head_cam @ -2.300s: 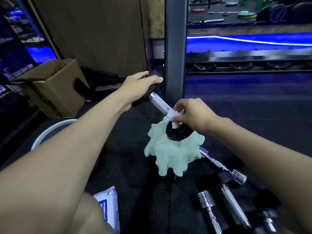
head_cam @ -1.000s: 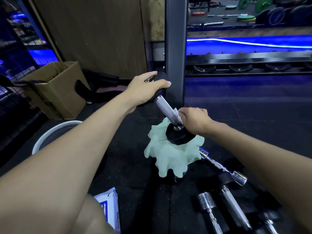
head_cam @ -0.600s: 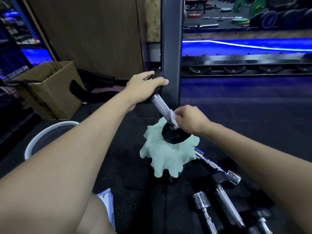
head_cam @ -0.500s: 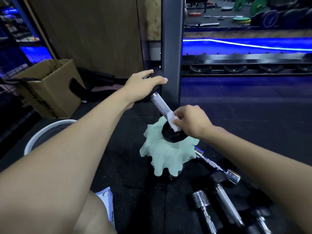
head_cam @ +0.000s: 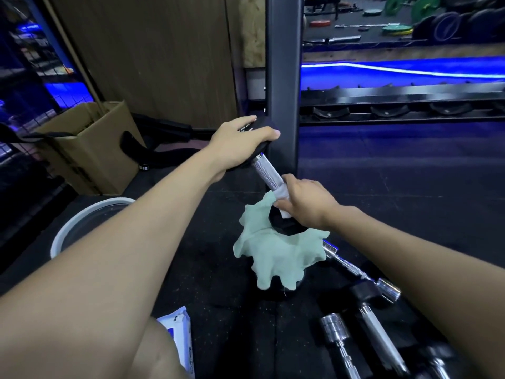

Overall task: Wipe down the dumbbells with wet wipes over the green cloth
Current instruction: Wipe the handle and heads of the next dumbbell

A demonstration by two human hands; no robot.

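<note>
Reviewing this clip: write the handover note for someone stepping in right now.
Left hand grips the upper black head of the dumbbell, which stands tilted with its lower head on the green cloth.
Right hand holds a wet wipe wrapped round the lower end of the metal handle.
Done: cannot tell how much is wiped.
Left: finish this dumbbell, then the other dumbbells on the floor at the right. Wipes pack lies near the knee.

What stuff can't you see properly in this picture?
All in the head view:
- Black top end of the tilted dumbbell: mostly covered by the left hand.
- White wet wipe: mostly hidden inside the right hand.
- Whatever sits under the pale green cloth: hidden by the cloth.
- Blue-and-white wipe packet: partly blocked by the person's knee, its print too small to read.
</note>
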